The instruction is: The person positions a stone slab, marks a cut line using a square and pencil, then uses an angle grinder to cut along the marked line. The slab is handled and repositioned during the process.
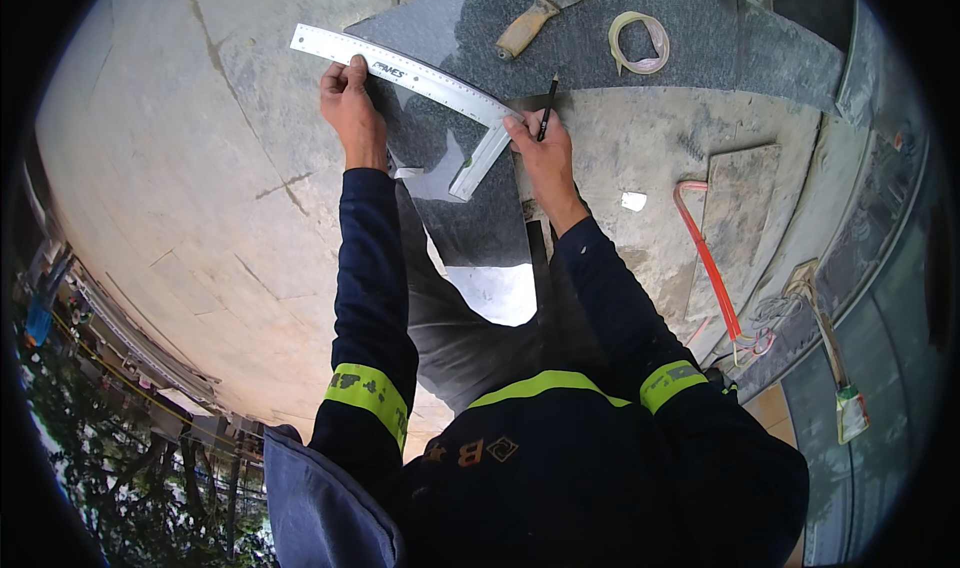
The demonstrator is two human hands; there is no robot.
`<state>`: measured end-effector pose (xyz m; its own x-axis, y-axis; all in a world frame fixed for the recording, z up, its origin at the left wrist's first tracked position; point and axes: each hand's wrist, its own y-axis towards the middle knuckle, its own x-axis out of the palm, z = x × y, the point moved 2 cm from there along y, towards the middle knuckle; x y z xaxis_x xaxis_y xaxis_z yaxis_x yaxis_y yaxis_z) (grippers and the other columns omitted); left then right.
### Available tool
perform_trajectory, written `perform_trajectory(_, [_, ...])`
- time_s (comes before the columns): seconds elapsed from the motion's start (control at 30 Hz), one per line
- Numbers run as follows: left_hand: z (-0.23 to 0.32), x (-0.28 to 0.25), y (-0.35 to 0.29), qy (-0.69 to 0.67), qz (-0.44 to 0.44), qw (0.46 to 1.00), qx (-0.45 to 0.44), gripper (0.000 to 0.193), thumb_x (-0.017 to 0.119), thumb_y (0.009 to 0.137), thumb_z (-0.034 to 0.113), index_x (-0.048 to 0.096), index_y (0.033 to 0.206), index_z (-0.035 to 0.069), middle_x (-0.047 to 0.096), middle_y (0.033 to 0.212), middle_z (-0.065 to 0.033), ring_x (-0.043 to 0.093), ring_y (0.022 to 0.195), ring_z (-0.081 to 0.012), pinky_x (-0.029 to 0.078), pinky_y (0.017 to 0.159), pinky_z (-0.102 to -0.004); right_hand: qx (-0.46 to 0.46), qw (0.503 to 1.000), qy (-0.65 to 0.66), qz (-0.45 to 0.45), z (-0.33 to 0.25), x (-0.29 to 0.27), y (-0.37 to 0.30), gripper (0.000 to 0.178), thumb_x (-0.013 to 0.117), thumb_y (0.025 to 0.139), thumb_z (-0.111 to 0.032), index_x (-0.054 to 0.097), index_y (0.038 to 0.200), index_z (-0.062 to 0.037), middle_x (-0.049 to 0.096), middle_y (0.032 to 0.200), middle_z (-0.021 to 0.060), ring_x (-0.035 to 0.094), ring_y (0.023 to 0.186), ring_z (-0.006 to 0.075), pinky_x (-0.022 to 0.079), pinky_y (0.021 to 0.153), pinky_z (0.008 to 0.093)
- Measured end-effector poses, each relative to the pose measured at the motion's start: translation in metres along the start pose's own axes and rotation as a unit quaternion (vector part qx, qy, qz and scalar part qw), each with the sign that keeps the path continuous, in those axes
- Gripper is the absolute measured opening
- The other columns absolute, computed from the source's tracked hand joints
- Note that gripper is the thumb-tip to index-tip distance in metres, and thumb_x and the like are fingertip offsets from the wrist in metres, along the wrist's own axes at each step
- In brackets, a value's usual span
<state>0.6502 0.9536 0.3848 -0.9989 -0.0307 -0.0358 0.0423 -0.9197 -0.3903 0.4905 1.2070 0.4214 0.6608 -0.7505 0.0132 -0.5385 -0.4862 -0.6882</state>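
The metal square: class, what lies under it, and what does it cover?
The metal square lies flat on a dark polished stone slab. The left hand presses its long arm; the right hand, holding a pencil, hides its corner. The slab beneath the blade is covered.

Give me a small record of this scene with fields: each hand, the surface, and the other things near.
left hand: left hand presses the long arm of a silver metal L-shaped square ruler flat
right hand: right hand holds a dark thin pencil at the ruler's corner
surface: dark grey polished stone slab under the ruler
further away: wooden-handled metal scraper; pale roll of tape; red bent metal bar
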Motion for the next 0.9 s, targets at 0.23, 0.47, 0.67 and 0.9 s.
perform_trajectory(0.23, [0.0, 0.002, -0.001, -0.01, 0.006, 1.0, -0.016, 0.03, 0.085, 0.099, 0.011, 0.069, 0.12, -0.005, 0.07, 0.098, -0.0008, 0.06, 0.088, -0.0085, 0.048, 0.084, -0.0246, -0.015, 1.0, 0.02, 0.013, 0.013, 0.001, 0.005, 0.033, 0.084, 0.102, -0.019, 0.052, 0.1, -0.0101, 0.07, 0.114, 0.0061, 0.062, 0.095, 0.0109, 0.054, 0.083, 0.0297])
perform_trajectory(0.47, [0.012, 0.008, 0.0, -0.069, 0.007, 0.996, -0.048, 0.037, 0.084, 0.099, 0.01, 0.067, 0.128, -0.007, 0.063, 0.091, 0.0032, 0.056, 0.081, -0.0058, 0.046, 0.079, -0.0226, -0.027, 0.999, 0.022, 0.011, 0.005, 0.005, 0.001, 0.033, 0.08, 0.104, -0.013, 0.048, 0.093, -0.0114, 0.063, 0.107, 0.0049, 0.057, 0.087, 0.0097, 0.05, 0.08, 0.0277])
perform_trajectory(0.67, [0.011, 0.006, 0.007, -0.095, 0.01, 0.991, -0.093, 0.032, 0.084, 0.098, 0.009, 0.071, 0.124, -0.005, 0.07, 0.097, -0.0002, 0.061, 0.084, -0.0069, 0.048, 0.078, -0.0226, -0.021, 0.999, 0.041, 0.025, -0.003, 0.008, -0.001, 0.036, 0.08, 0.104, -0.012, 0.046, 0.091, -0.0106, 0.054, 0.094, -0.0014, 0.048, 0.085, 0.0086, 0.046, 0.08, 0.0261])
perform_trajectory(0.9, [0.004, 0.004, 0.004, -0.126, 0.011, 0.99, -0.067, 0.031, 0.085, 0.099, 0.011, 0.072, 0.124, -0.003, 0.073, 0.099, -0.0011, 0.064, 0.086, -0.008, 0.05, 0.082, -0.0235, -0.029, 0.999, 0.038, 0.013, 0.002, 0.006, 0.002, 0.034, 0.08, 0.104, -0.013, 0.048, 0.093, -0.0108, 0.067, 0.11, 0.0068, 0.058, 0.092, 0.0111, 0.052, 0.084, 0.0289])
